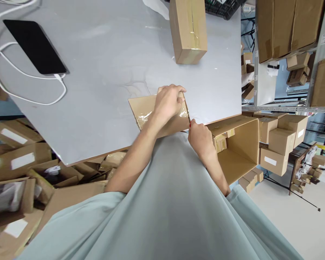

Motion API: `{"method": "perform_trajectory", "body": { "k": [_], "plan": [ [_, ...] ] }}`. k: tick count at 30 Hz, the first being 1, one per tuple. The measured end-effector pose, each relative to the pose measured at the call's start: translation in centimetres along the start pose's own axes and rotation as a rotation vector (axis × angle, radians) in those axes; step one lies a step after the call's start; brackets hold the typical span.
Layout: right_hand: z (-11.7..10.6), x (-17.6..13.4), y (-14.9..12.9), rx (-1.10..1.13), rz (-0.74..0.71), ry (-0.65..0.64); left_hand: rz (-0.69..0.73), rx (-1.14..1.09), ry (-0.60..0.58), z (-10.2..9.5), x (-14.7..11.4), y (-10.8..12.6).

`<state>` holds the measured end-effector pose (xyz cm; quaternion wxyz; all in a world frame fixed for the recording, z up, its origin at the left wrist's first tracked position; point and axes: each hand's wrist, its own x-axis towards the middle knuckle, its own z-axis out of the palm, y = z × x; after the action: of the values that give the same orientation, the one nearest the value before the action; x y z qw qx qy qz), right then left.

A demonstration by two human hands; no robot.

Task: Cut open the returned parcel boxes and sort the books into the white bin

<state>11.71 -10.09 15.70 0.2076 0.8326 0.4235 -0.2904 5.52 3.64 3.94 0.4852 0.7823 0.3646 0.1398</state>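
Observation:
A taped brown cardboard box [173,124] rests at the near edge of the table, against the front of my shirt. My left hand [169,99] lies over its top, fingers bent over the far right corner and holding it. Shiny clear tape shows on the cardboard on both sides of that hand. At the box's right edge, my right hand [202,139] is closed in a fist around a small tool. Only a red bit of the tool [190,124] shows by the thumb; the remainder is hidden, so its kind is unclear.
A taped box [189,32] stands farther back, near a black crate [224,9]. A black phone [35,47] with a white cable [29,101] lies at left. Below the table's right edge is a large open carton [241,144]. Boxes [24,159] crowd the lower left.

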Motion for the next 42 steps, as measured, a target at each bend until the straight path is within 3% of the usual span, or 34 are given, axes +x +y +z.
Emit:
{"method": "perform_trajectory", "body": {
  "k": [4, 8, 12, 15, 17, 19, 21, 23, 28, 33, 37, 42],
  "plan": [
    [1.3, -0.7, 0.9, 0.078, 0.003, 0.026, 0.017, -0.031, 0.018, 0.4, 0.1, -0.7],
    [1.0, -3.4, 2.4, 0.125, -0.003, -0.023, 0.006, -0.004, -0.004, 0.1, 0.1, -0.7],
    [0.8, -4.0, 5.4, 0.292, -0.006, 0.162, 0.023, 0.035, -0.003, -0.5, -0.6, 0.1],
    [2.9, 1.5, 7.7, 0.599, -0.012, 0.297, 0.03, 0.048, 0.025, -1.0, -1.3, 0.7],
    [5.4, 7.5, 8.3, 0.914, -0.024, 0.184, 0.025, 0.053, 0.062, -1.4, -1.7, 0.8],
    [8.2, 13.5, 8.1, 1.176, 0.107, 0.068, 0.022, 0.065, 0.11, -1.7, -2.1, 0.7],
    [10.7, 17.9, 7.3, 1.297, 0.169, 0.002, 0.003, 0.087, 0.161, -1.9, -2.3, 0.4],
    [12.5, 20.3, 6.3, 1.344, 0.164, -0.062, -0.042, 0.115, 0.215, -1.9, -2.3, 0.1],
    [14.6, 21.6, 4.2, 1.403, 0.077, -0.228, -0.126, 0.149, 0.322, -2.3, -3.1, 0.1],
    [15.7, 22.5, 3.2, 1.422, 0.015, -0.299, -0.232, 0.262, 0.531, -2.9, -8.4, -0.1],
    [16.1, 23.8, 3.3, 1.419, 0.002, -0.334, -0.378, 0.269, 0.639, -2.2, -12.7, -3.2],
    [15.7, 24.8, 2.8, 1.417, -0.03, -0.392, -0.564, 0.153, 0.665, -2.7, -13.8, -7.5]
  ]
}}
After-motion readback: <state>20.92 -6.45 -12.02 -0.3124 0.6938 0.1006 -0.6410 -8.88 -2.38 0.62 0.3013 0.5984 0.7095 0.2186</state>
